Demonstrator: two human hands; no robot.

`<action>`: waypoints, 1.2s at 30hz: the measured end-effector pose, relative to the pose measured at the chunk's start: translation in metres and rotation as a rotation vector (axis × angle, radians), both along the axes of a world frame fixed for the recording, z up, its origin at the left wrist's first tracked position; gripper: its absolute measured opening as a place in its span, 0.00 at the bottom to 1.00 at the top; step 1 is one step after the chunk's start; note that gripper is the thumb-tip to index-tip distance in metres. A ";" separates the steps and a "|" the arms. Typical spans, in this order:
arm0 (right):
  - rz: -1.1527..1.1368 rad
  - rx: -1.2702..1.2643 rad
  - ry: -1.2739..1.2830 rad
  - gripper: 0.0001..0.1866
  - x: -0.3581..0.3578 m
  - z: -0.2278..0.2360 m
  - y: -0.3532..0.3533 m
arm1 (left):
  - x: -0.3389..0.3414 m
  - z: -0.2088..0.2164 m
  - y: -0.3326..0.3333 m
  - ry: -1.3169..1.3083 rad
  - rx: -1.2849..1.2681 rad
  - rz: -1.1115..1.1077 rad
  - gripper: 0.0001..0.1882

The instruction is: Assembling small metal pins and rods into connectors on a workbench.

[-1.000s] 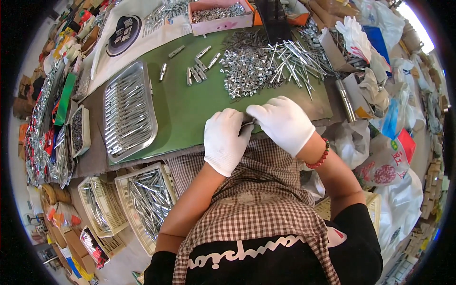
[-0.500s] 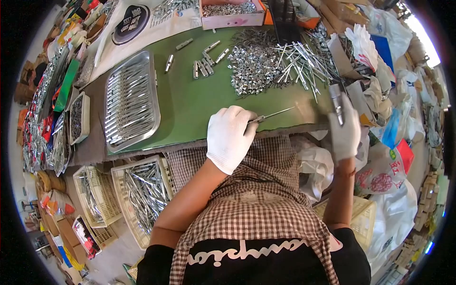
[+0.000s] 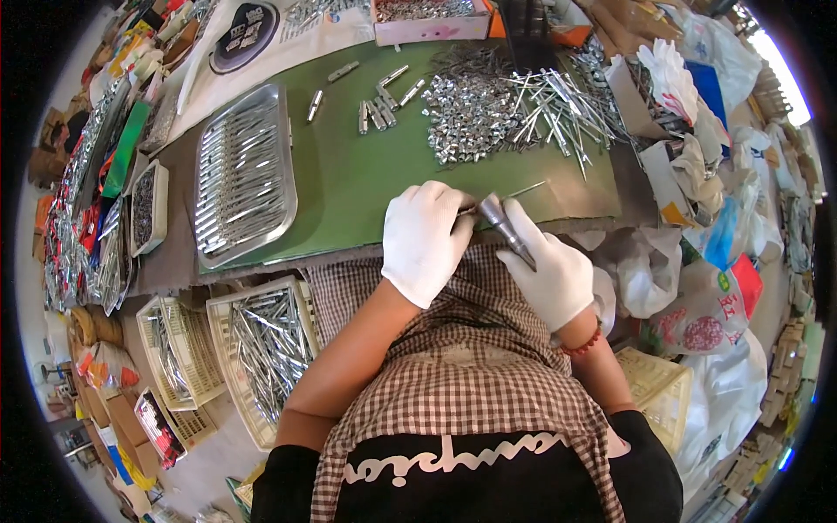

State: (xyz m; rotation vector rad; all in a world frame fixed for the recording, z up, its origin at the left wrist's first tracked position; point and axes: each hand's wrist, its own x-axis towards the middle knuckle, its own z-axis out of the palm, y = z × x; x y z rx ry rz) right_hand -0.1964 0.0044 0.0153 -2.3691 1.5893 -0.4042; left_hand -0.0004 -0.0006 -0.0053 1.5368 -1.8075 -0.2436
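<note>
My left hand (image 3: 425, 240), in a white glove, is closed on a slim metal rod (image 3: 528, 188) near the front edge of the green work mat (image 3: 349, 196). The rod's thin end points right, past my other hand; its held end is hidden by the glove. My right hand (image 3: 551, 275), also gloved, grips a steel cylindrical tool (image 3: 507, 231). The tool's upper end is beside my left fingertips and the rod; whether they touch, I cannot tell. Beyond my hands lie a heap of small silvery metal caps (image 3: 466, 122) and a pile of thin rods (image 3: 558, 113).
Several short metal cylinders (image 3: 379, 113) lie at the mat's far middle. A metal tray (image 3: 290, 187) of rod pieces stands left. A pink-and-white box (image 3: 427, 32) of small parts is at the back. Plastic crates (image 3: 218, 349) are below left, plastic bags (image 3: 649, 270) below right.
My right hand has swung left and inward with the steel tool, from the mat's right edge to beside my left hand. My left hand has barely moved and keeps the rod.
</note>
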 end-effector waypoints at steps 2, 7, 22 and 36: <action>0.001 -0.026 -0.263 0.37 -0.008 0.006 0.000 | 0.000 -0.002 0.004 -0.016 0.006 0.015 0.07; -0.398 -0.140 -0.271 0.31 -0.054 0.015 -0.036 | -0.004 0.002 0.000 -0.026 -0.027 0.010 0.09; -0.231 -0.374 0.175 0.12 -0.049 -0.007 -0.129 | 0.020 0.022 0.005 -0.095 -0.015 -0.060 0.06; -0.350 -0.422 -0.035 0.12 -0.073 -0.028 -0.142 | 0.291 0.062 0.033 -0.350 0.305 0.420 0.12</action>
